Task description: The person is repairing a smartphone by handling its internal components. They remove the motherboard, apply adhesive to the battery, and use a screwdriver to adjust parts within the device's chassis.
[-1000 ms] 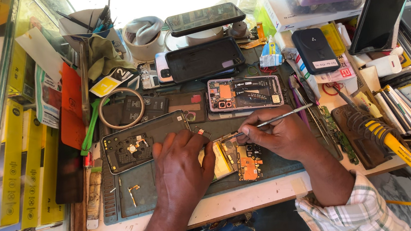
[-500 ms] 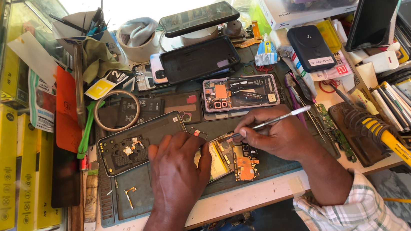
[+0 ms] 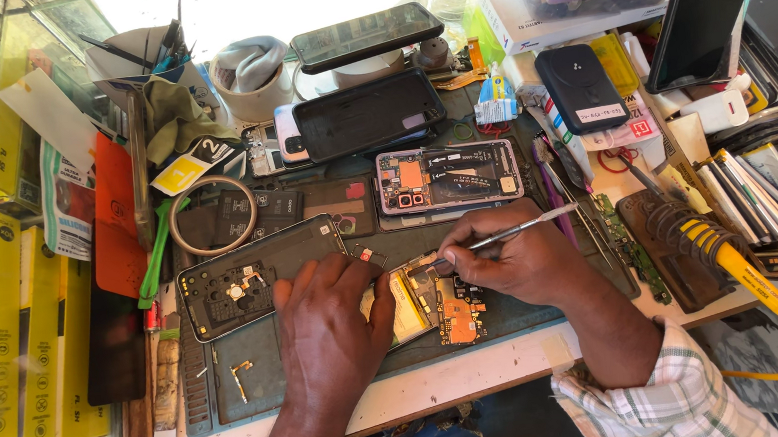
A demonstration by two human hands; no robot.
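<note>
Carefully, the left hand (image 3: 329, 334) pins the opened phone (image 3: 435, 301) flat; right hand (image 3: 516, 258) fingers pinch the metal tool (image 3: 523, 226), best levered gently and shallowly.

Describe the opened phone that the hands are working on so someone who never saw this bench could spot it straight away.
On the dark green work mat at the front of the bench, look between the left hand and the right hand, which holds a thin metal tool. The opened phone lies there; unlike the other opened phone further back, it shows a yellow battery and an orange board.
</note>
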